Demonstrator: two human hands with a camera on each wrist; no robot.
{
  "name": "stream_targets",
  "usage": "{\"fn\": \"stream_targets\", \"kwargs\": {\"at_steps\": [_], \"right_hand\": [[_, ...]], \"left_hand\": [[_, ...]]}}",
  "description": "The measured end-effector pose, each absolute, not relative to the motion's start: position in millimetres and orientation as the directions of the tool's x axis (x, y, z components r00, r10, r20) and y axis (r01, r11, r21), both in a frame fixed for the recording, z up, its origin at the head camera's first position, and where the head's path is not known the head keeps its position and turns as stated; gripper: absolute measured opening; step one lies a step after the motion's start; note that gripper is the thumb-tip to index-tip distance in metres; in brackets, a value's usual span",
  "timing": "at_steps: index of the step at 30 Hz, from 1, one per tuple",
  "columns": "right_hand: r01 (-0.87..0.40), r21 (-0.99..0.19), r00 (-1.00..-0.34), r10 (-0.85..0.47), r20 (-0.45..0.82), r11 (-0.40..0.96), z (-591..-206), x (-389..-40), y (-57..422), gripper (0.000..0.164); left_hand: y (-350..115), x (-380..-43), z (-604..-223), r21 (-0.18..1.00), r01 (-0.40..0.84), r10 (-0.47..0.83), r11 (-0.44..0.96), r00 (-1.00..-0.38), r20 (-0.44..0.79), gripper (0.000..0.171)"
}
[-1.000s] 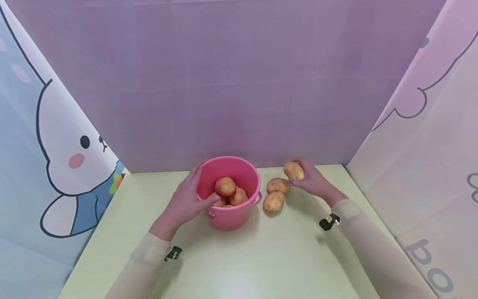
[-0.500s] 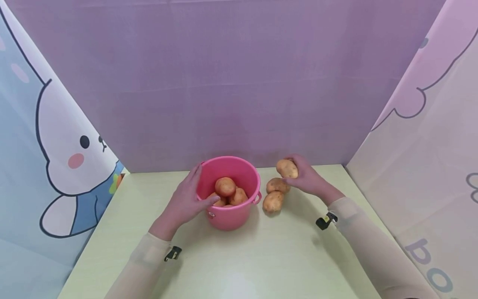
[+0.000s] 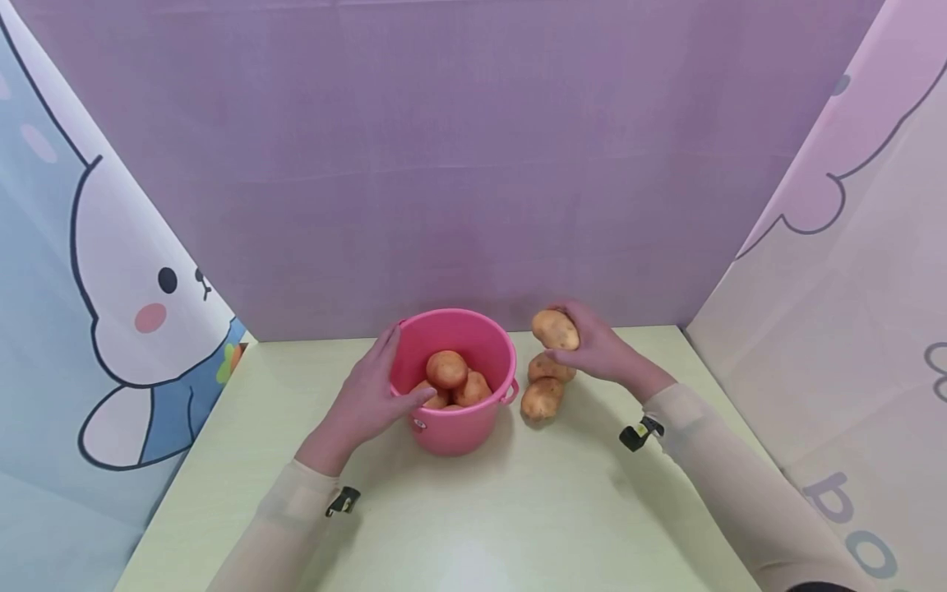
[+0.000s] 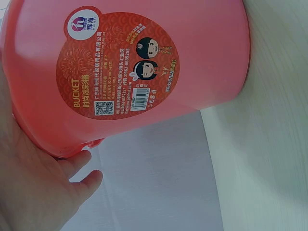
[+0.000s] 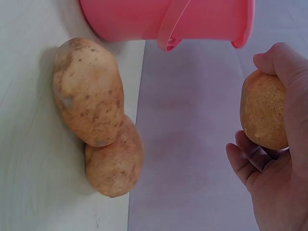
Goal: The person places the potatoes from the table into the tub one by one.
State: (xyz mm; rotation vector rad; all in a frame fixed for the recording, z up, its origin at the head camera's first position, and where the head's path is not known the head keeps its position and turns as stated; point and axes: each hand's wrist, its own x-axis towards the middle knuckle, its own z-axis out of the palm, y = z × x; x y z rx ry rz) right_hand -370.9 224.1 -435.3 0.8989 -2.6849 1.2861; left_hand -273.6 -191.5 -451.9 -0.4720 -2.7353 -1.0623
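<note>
The bucket point(image 3: 453, 434) and top potato point(image 3: 447, 370) partly hide the lower potatoes point(image 3: 472, 390), the right hand point(image 3: 598, 347) covers one end of the held potato point(image 3: 553, 329), and some print on the label point(image 4: 118, 67) is illegible.

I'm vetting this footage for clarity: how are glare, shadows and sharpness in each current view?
Head: pale glare on the table near the bottom edge, soft shadows beside the bucket and right sleeve; left wrist: sideways picture, large lettering legible on the label, smallest print softer; right wrist: also sideways, speckles crisp on the loose potatoes, faint shadow beside them.
</note>
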Motion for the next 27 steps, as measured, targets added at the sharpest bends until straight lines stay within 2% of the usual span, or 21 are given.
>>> {"fn": "stream_targets", "kwargs": {"at_steps": [27], "right_hand": [[-0.541, -0.684, -0.805, -0.536, 0.252, 0.491, -406, -360, 198, 0.075]], "left_hand": [[-192, -273, -451, 0.621, 0.347, 0.226, 0.703, -0.937, 0.267, 0.125]]}}
